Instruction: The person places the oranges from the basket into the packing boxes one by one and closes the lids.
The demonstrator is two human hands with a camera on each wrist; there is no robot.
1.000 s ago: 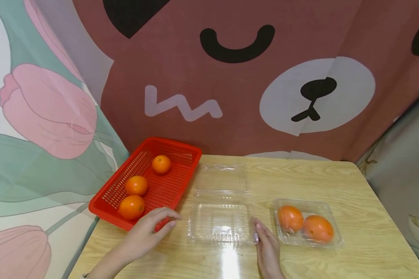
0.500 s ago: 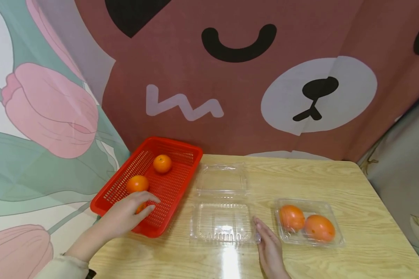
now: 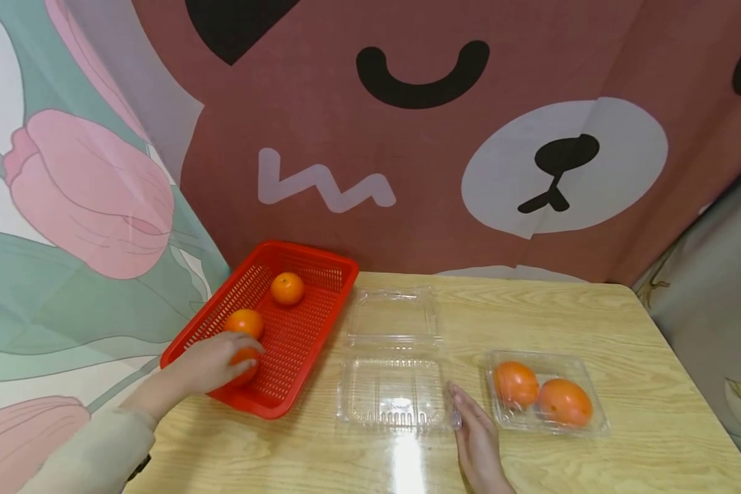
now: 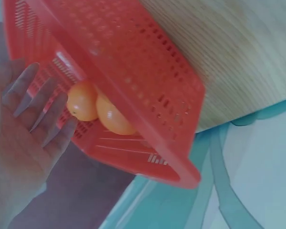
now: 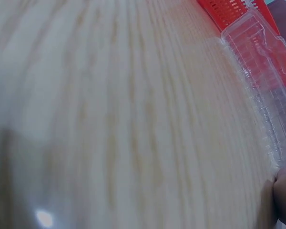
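Observation:
In the head view, my left hand (image 3: 213, 363) is inside the red basket (image 3: 309, 367), its fingers and thumb curved round the front orange (image 3: 243, 372). That fruit is partly hidden by the hand. The left wrist view shows the left hand (image 4: 31, 114) with spread fingers beside the basket (image 4: 128, 81) and two oranges (image 4: 113, 117). My right hand (image 3: 478, 439), fingers nearly straight, rests at the right edge of an open clear plastic clamshell box (image 3: 395, 394). A bit of the right hand (image 5: 285, 195) meets the box's (image 5: 262, 90) corner in the right wrist view.
Two more oranges (image 3: 287, 289) lie in the basket. To the right stands a closed clear box (image 3: 583, 412) holding two orange fruits (image 3: 565, 403). All rests on a wooden table (image 3: 642, 384) against a printed curtain (image 3: 420, 185).
My left hand has moved left from the basket's right rim, into the basket and down onto the front orange. The right hand stays at the clear box's edge.

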